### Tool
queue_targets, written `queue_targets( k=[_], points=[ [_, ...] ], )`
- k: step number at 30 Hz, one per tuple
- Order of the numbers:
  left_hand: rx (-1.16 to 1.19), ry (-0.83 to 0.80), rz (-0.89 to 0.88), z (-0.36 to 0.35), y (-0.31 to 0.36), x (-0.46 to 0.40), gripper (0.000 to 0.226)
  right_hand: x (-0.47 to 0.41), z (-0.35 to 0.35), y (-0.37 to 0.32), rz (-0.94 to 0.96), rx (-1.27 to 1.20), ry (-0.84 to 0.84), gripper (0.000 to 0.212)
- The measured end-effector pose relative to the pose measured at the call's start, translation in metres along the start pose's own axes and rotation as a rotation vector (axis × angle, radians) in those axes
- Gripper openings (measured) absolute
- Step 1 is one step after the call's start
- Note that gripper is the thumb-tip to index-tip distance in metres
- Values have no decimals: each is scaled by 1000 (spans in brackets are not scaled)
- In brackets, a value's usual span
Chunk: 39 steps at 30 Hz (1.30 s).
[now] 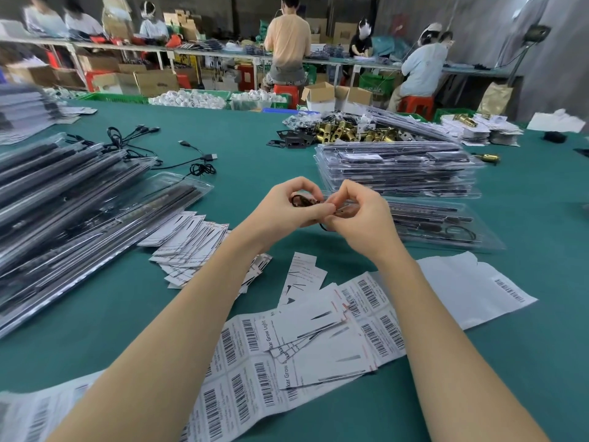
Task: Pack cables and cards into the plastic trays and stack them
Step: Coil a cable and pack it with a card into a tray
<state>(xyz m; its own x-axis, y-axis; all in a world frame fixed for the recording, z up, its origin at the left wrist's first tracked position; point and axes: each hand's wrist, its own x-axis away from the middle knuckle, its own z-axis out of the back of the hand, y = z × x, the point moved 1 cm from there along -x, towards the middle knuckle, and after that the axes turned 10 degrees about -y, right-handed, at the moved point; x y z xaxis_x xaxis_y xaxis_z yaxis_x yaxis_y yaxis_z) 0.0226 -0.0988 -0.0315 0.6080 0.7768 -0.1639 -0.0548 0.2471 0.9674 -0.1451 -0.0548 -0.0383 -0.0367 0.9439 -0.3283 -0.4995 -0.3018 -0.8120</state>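
Head view: a green worktable point(242, 145) fills the frame from edge to edge, and I watch from afar as packing goes on. At left, a sloping pile of filled plastic trays point(73, 199) runs off the frame; right of centre stands a squared stack of trays point(398, 169), with one open tray point(446, 224) lying in front of it. Barcode label sheets point(248, 362) spread across the lower middle, printed cards point(188, 240) fan out just left of centre, and loose black cables point(191, 157) trail in the upper left.

At mid-frame, both hands meet above the table. The left hand point(287, 205) curls round a small coiled black cable point(302, 200); the right hand point(357, 215) pinches its other end between thumb and fingertips.

I judge the cable light and limp, apt to spring uncoiled, so best held at the bundle itself. The trays look thin and slick; gripping their edges seems safest.

Beyond, in the upper frame, seated workers point(287, 43) face long benches amid cardboard boxes point(153, 81) in a grey-walled workshop.
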Motion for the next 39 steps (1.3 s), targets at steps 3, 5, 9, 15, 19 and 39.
queue_targets(
  k=[3, 5, 9, 15, 19, 39],
  points=[
    [72, 18, 30, -1, -5, 0, 16, 2, 0, 5, -4, -44, -26, 26],
    [93, 36, 67, 0, -7, 0, 13, 2, 4, 8, 5, -62, -44, 22],
    [192, 42, 109, -2, -8, 1, 12, 2, 12, 14, -40, -122, -120, 16],
    [395, 66, 78, -4, -13, -1, 13, 0, 17, 12, -91, -126, -151, 12],
    [382, 117, 78, -6, -13, -2, 16, -8, 18, 3, -124, 24, -176, 6],
    [-95, 109, -76, 4, -11, -2, 14, 1, 8, 4, -153, -72, -215, 29]
  ],
)
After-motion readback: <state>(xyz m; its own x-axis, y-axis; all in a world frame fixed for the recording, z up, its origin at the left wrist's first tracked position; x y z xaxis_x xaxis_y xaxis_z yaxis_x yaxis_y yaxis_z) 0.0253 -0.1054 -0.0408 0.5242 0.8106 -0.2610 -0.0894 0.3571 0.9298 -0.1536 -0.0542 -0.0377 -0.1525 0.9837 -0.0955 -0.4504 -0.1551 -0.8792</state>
